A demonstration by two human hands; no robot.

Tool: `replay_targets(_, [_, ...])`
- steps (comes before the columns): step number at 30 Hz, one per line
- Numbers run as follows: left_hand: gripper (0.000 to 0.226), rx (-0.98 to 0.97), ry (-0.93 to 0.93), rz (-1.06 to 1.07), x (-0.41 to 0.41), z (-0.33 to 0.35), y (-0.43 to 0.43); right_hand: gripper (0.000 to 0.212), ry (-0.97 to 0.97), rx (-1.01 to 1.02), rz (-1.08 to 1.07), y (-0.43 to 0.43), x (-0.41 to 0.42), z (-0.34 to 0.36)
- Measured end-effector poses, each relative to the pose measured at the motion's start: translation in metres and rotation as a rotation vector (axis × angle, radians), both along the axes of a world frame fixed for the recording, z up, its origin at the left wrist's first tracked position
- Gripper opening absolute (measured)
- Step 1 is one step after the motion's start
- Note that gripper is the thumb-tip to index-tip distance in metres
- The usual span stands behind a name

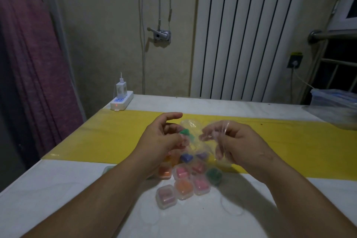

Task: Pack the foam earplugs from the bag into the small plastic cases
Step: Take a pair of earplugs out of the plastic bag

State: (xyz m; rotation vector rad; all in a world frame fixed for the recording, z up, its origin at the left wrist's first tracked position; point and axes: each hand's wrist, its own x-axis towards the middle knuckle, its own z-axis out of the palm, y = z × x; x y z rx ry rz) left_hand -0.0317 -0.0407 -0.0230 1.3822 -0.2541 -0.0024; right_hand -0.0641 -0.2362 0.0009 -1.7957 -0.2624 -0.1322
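Observation:
Above the table, my two hands hold a clear plastic bag (195, 137) between them. My right hand (231, 141) grips the bag's crumpled right side. My left hand (164, 137) has its fingers at the bag's left side, pinching near a green earplug (186, 133) that shows through the plastic. Below the hands, several small clear plastic cases (183, 181) lie together on the table, holding orange, pink, green and blue earplugs. One pinkish case (166, 196) lies nearest me.
The white table (58, 199) carries a yellow strip (108, 137) across its middle. A white power strip with a charger (121, 100) sits at the back left corner. A clear container (334, 102) stands at the far right edge. A radiator and wall are behind.

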Motion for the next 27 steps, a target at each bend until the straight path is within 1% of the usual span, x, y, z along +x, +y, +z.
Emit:
replay_targets(2, [0.051, 0.015, 0.004, -0.009, -0.001, 0.001, -0.001, 0.022, 0.007, -0.114, 0.015, 0.005, -0.002, -0.002])
replay_targets(4, [0.05, 0.01, 0.011, -0.01, -0.001, 0.002, -0.001, 0.027, 0.022, -0.168, 0.024, 0.008, -0.001, -0.003])
replay_targets(7, [0.049, 0.014, 0.003, -0.017, -0.001, 0.002, -0.001, 0.027, 0.041, -0.125, 0.009, 0.012, -0.001, -0.005])
replay_targets(11, [0.045, 0.038, -0.021, -0.009, 0.0, 0.0, -0.002, 0.026, 0.002, -0.105, -0.041, 0.02, 0.0, -0.008])
replay_targets(13, [0.046, 0.044, -0.027, -0.013, 0.0, -0.001, -0.003, 0.023, -0.019, -0.146, -0.053, 0.022, 0.003, -0.013])
replay_targets(15, [0.049, 0.045, -0.028, -0.024, 0.0, -0.001, -0.003, 0.024, -0.038, -0.187, -0.065, 0.024, 0.006, -0.02])
replay_targets(18, [0.053, 0.049, -0.031, -0.035, -0.001, -0.002, -0.003, 0.022, -0.06, -0.142, -0.086, 0.026, 0.009, -0.021])
replay_targets(20, [0.055, 0.057, -0.034, -0.039, -0.001, -0.002, -0.004, 0.017, -0.081, -0.154, -0.08, 0.026, 0.008, -0.02])
replay_targets(23, [0.056, 0.074, -0.035, -0.035, -0.001, -0.003, -0.005, 0.016, -0.078, -0.168, -0.103, 0.026, 0.006, -0.019])
replay_targets(25, [0.051, 0.072, -0.039, -0.028, -0.001, -0.002, -0.005, 0.018, -0.08, -0.139, -0.11, 0.027, 0.005, -0.018])
replay_targets(27, [0.038, 0.068, -0.041, -0.015, -0.002, -0.001, -0.005, 0.022, -0.05, -0.044, -0.124, 0.028, 0.006, -0.018])
